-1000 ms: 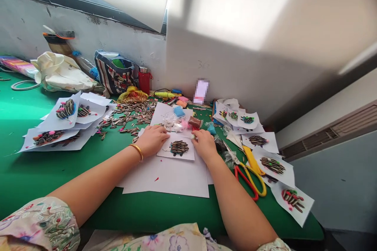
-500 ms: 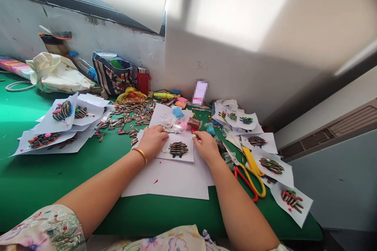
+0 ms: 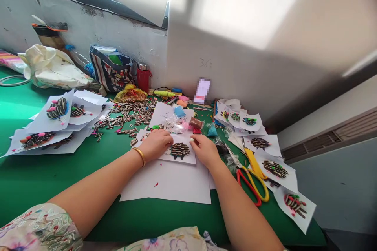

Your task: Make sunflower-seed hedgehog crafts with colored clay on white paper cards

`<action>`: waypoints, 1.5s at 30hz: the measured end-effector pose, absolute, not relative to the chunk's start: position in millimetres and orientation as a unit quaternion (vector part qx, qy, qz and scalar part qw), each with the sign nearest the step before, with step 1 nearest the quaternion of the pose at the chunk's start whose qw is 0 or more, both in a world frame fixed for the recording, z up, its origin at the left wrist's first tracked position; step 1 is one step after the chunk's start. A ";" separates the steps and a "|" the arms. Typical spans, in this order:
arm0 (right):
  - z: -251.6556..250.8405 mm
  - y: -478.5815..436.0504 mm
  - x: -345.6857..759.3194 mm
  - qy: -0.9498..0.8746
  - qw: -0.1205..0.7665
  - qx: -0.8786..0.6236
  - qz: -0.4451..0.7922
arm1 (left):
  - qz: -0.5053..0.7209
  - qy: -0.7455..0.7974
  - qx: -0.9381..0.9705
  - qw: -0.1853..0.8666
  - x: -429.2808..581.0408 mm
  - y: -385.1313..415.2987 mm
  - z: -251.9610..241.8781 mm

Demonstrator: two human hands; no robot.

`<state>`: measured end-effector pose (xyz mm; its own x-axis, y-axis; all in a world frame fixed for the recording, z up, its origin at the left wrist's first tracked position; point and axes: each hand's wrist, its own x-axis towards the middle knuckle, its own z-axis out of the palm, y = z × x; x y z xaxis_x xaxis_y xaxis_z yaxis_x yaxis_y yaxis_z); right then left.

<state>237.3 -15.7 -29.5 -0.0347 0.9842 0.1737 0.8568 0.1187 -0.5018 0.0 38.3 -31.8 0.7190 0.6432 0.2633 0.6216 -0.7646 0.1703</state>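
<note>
Two hands stand apart in the head view, neither clamped together: the left hand (image 3: 156, 145) lies flat, steadying a paper card (image 3: 189, 157) on the green worktop (image 3: 123, 219), beside its sunflower-seed figure (image 3: 180, 150); the right hand (image 3: 204, 151) pinches a pale clay bit (image 3: 191, 139) near the figure.

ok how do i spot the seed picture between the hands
On the green table, find the large white paper sheet at the centre. On it lies a small card with a striped sunflower seed picture, the only one between the left hand and right hand.
</note>
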 end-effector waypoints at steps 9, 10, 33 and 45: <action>-32.5 -14.3 238.9 -0.703 0.252 -0.648 0.147 | 0.166 0.382 0.909 0.032 -6.7 43.5 -29.2; -33.3 -13.9 239.1 -0.703 0.253 -0.647 0.149 | 0.174 0.391 0.903 0.041 -10.0 46.1 -29.1; -28.8 -11.4 247.7 -0.707 0.248 -0.656 0.091 | 0.194 0.537 0.821 -0.002 -27.0 58.8 -22.5; -23.7 -16.1 240.3 -0.703 0.359 -0.596 0.145 | 0.297 0.436 0.849 0.022 -13.4 40.3 -17.1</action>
